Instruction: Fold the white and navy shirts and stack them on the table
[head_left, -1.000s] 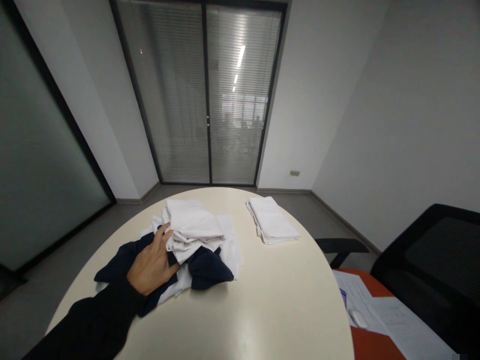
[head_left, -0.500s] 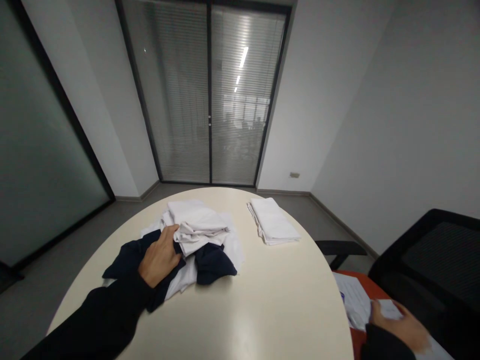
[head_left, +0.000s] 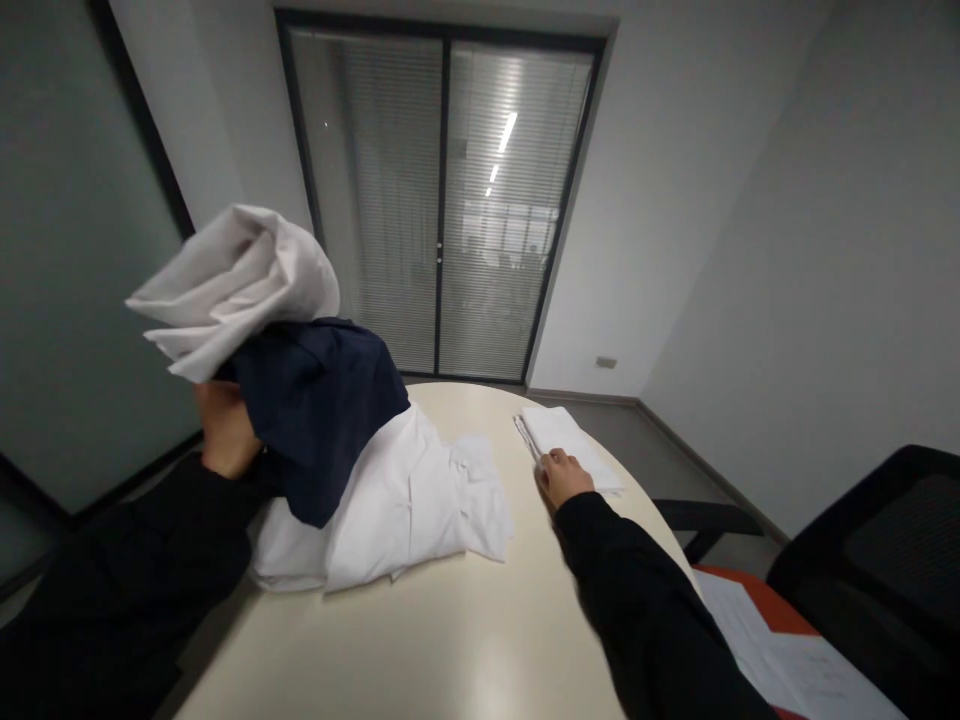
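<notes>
While our left hand point(head_left: 225, 425) holds up a dark navy cloth point(head_left: 322, 400) and a crumpled, folded white cloth point(head_left: 247, 285) at the frame's left, its fingers are hidden, so we cannot tell their grip. Below, a rumpled white fabric point(head_left: 412, 510) lies on the round cream tabletop point(head_left: 450, 650). Right of centre, our right hand point(head_left: 562, 478), fingers bent, rests at a flat, neatly folded white textile point(head_left: 581, 440); whether it pinches we cannot tell.
</notes>
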